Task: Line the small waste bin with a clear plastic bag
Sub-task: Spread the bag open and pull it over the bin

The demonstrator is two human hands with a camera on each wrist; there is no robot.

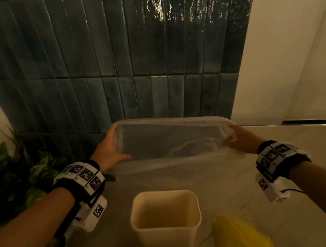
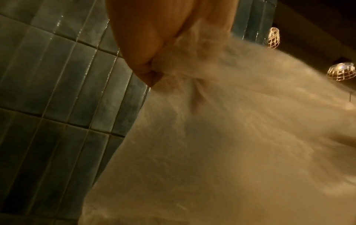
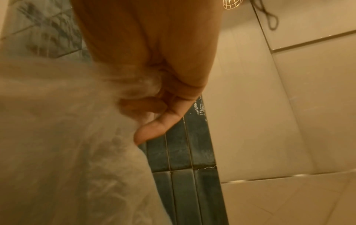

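Both hands hold the clear bag [image 1: 171,140] stretched open in the air: left hand [image 1: 109,149] grips its left edge, right hand [image 1: 238,138] pinches its right edge. The bin [image 1: 165,221] stands nearer, on the desk [image 1: 232,180].

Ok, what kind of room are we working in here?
Probably a bathroom or washroom, though I can't be sure: glossy dark blue wall tiles, large pale tiles beside them, and a small waste bin on the floor. Leafy plants stand at the left.

We see a cream bin [image 1: 165,221] and a clear, milky bag [image 1: 171,140]. At twelve o'clock stand dark blue-green tiles [image 1: 112,49]; at five, something yellow [image 1: 245,236].
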